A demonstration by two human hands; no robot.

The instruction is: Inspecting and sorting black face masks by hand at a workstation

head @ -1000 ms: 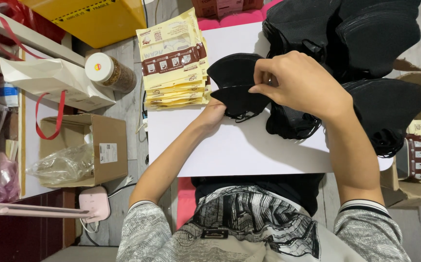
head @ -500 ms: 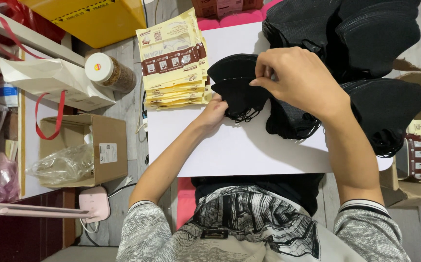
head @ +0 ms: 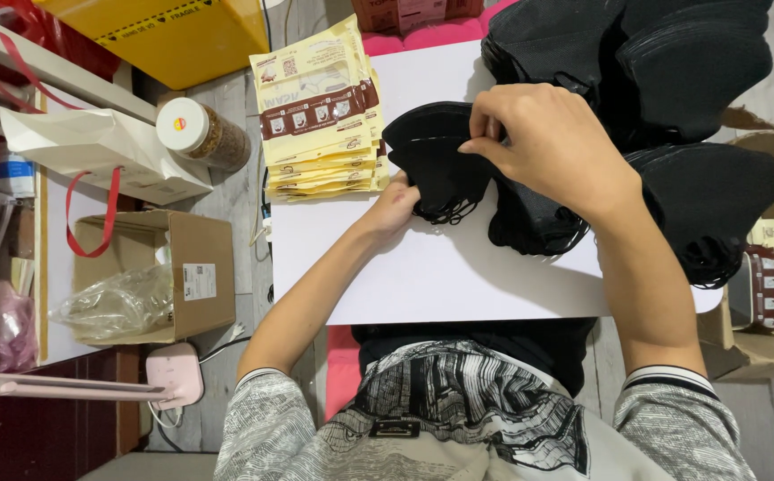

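A white desk (head: 440, 285) fills the middle of the view, with the person seated at its near edge. Across its far right lie heaps of black face masks (head: 672, 62), spilling down toward a cardboard box at the right edge. At the far left of the desk sits a stack of yellow-and-brown packets (head: 320, 116). Off the desk to the left stand a brown carton (head: 195, 276) with a clear plastic bag in it, a white paper bag (head: 93, 147) with red handles, and a round jar (head: 200, 134).

Between the stacks, both hands work a small bundle of black masks (head: 436, 165). The right hand (head: 552, 147) pinches the bundle's top edge between thumb and fingers. The left hand (head: 396, 205) grips its near left side; its fingers seem curled under the bundle, though they are mostly hidden. To handle this well, keep the edges squared and the ear loops tucked together, so none snags on the neighbouring pile just to the right.
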